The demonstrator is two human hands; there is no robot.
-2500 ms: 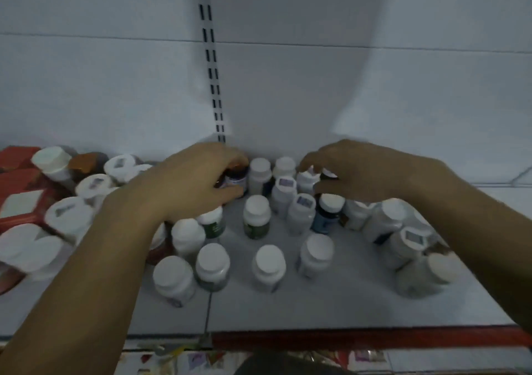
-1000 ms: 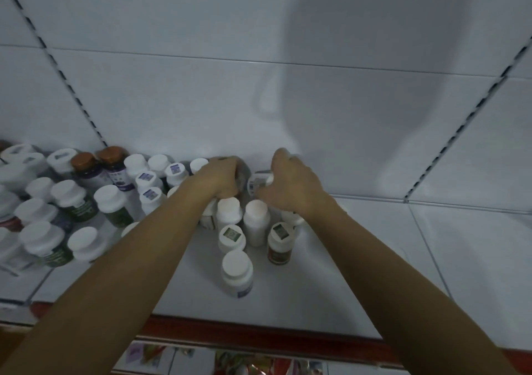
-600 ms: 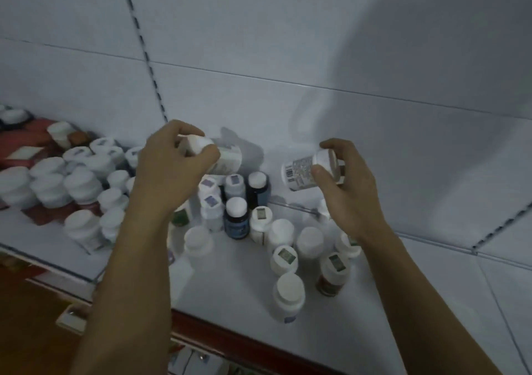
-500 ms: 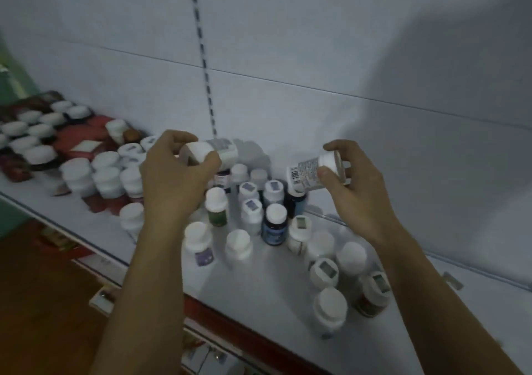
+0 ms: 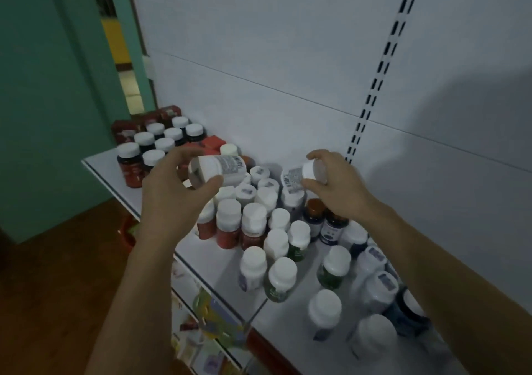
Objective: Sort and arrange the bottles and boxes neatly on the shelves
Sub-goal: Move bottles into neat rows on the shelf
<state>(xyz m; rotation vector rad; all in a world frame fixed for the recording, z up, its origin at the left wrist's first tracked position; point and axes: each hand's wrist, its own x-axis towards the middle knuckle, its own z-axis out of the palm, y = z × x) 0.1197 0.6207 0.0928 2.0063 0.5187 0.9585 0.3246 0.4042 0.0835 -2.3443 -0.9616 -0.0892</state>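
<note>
Your left hand point(image 5: 172, 199) grips a white bottle point(image 5: 217, 170) sideways, thumb under its cap end and fingers over the top, lifted clear of the shelf point(image 5: 213, 256). Your right hand point(image 5: 338, 190) pinches a smaller white-capped bottle point(image 5: 299, 176) by the cap, its barcode label pointing toward your left hand. Directly beneath both hands stands a tight crowd of upright bottles point(image 5: 253, 222). That is the risk: lower either bottle into that crowd and your knuckles or its base will likely tip a neighbour, which could topple others. The cap-only hold in your right hand looks light, so a twist could let it slip. Beyond your left hand, red boxes point(image 5: 126, 128) and dark bottles point(image 5: 165, 144) sit near the shelf end, where a nudge could send one off.
</note>
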